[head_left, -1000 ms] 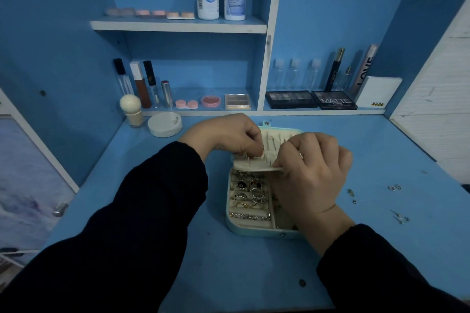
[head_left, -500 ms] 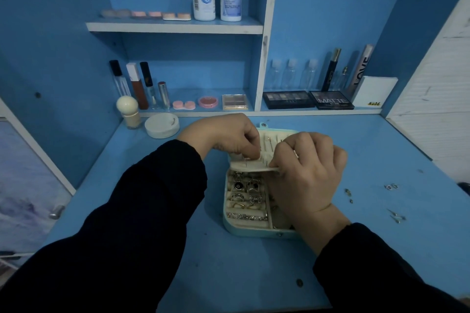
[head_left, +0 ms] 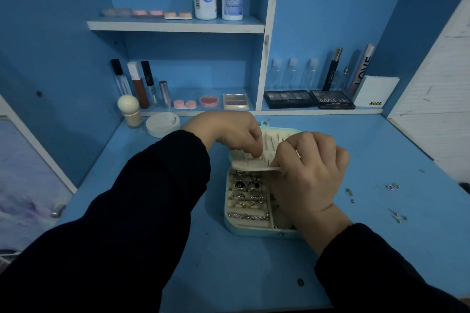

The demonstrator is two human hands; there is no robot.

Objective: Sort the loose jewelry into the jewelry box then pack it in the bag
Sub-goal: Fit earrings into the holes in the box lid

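Jewelry box [head_left: 250, 227] half hidden under right hand [head_left: 310, 168]; its grip and left hand [head_left: 229, 132] grip pinch cream flap [head_left: 250, 164].

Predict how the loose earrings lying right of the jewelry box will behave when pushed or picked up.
The earrings look tiny, so they are probably very light and apt to skid on the smooth desk. The round ones may roll. Those with thin pins likely bend easily.
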